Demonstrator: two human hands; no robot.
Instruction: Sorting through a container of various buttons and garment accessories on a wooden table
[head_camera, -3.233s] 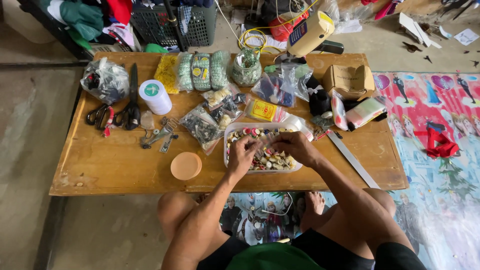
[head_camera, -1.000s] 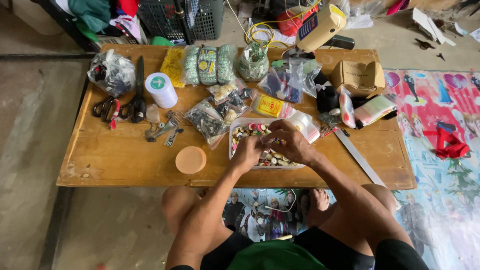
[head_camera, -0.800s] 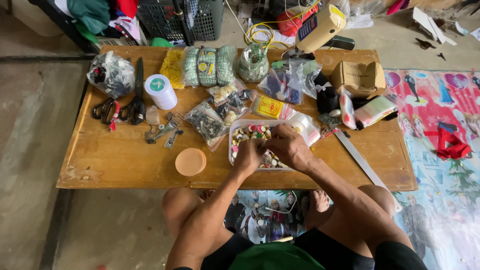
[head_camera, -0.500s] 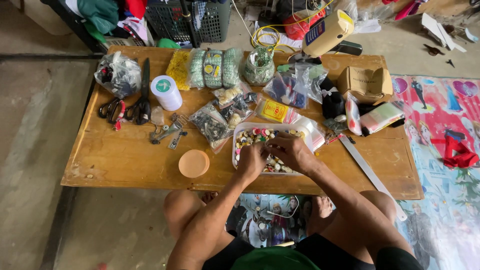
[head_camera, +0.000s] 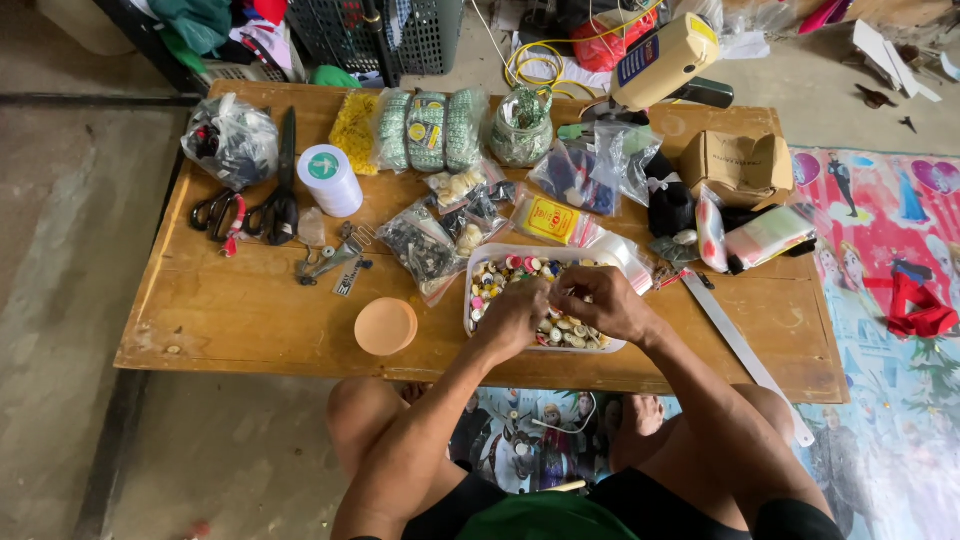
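While both hands (head_camera: 560, 305) pinch unseen bits, the clear tray (head_camera: 480, 262) brims with mixed buttons.

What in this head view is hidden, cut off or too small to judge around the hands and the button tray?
- Left hand and right hand: fingertips meet; any pinched piece too small to see.
- Clear tray: the hands cover its middle.
- Metal ruler: lower end passes behind the knee.
- Bags: contents too small.
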